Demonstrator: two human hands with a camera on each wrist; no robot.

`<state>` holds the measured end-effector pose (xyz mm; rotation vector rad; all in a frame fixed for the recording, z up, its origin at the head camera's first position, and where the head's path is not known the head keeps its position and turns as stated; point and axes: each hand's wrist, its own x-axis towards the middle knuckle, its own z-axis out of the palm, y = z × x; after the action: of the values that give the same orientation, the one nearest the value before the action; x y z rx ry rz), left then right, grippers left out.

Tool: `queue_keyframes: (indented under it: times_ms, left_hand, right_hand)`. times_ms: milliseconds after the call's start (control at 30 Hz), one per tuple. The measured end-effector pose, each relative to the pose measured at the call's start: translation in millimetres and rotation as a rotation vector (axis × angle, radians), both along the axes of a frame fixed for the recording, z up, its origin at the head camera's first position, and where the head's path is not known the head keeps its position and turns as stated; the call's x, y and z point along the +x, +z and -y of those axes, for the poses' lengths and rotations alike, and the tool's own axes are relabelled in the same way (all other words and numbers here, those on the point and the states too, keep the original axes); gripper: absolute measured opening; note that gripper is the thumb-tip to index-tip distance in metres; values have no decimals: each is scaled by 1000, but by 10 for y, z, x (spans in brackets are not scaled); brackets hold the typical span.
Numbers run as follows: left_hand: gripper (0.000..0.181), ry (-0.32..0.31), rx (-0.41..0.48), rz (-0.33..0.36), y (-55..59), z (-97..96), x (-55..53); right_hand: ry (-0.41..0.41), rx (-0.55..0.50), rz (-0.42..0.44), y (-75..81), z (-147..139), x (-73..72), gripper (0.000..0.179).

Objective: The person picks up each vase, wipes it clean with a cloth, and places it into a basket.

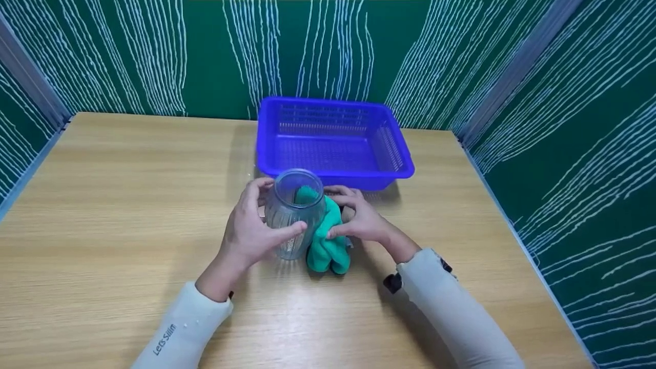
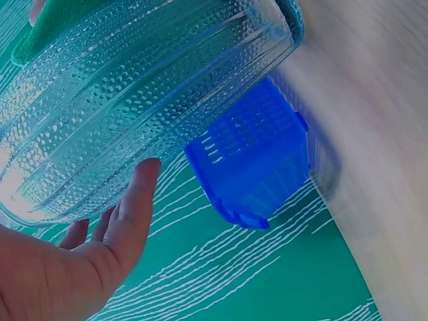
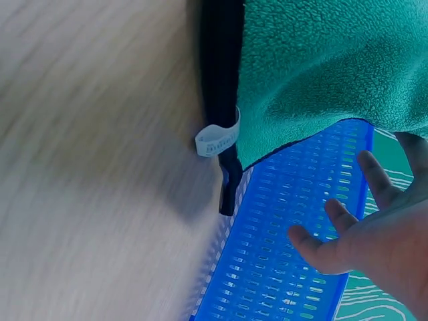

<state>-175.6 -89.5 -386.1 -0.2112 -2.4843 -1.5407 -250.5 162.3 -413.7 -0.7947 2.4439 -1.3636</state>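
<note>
A clear ribbed glass vase (image 1: 293, 220) is upright near the middle of the wooden table. My left hand (image 1: 254, 228) holds it from the left, thumb across its front and fingers round the far side. Against the vase's right side hangs a green towel (image 1: 328, 251), which my right hand (image 1: 364, 218) grips near its upper part. The towel's top end shows at the vase's mouth; whether it is inside or behind the glass, I cannot tell. In the right wrist view, the towel has a dark edge and a white label (image 3: 218, 140), and several fingers (image 3: 314, 247) spread away from it.
Just behind the hands stands a blue-purple plastic basket (image 1: 335, 174) with slotted walls and nothing visible in it. Green panels (image 1: 205, 61) with white wavy lines border the wooden table (image 1: 128, 205) at the back and sides.
</note>
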Motion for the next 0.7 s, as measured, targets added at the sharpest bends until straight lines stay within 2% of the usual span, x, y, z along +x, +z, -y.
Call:
queue_keyframes:
  times_ms: [300,467,700]
  left_hand:
    - [80,-39,59,-16,16,35,-18]
    - [81,-53,69,-27,2,49,-30]
    - [79,-82,102,17,-17,57,-44]
  right_hand:
    - [28,-54,-28,45,-18,-37,68]
    - [39,-79,-44,52,-22,-53,74]
    - [69,-131,-65,80,-18,-76,84]
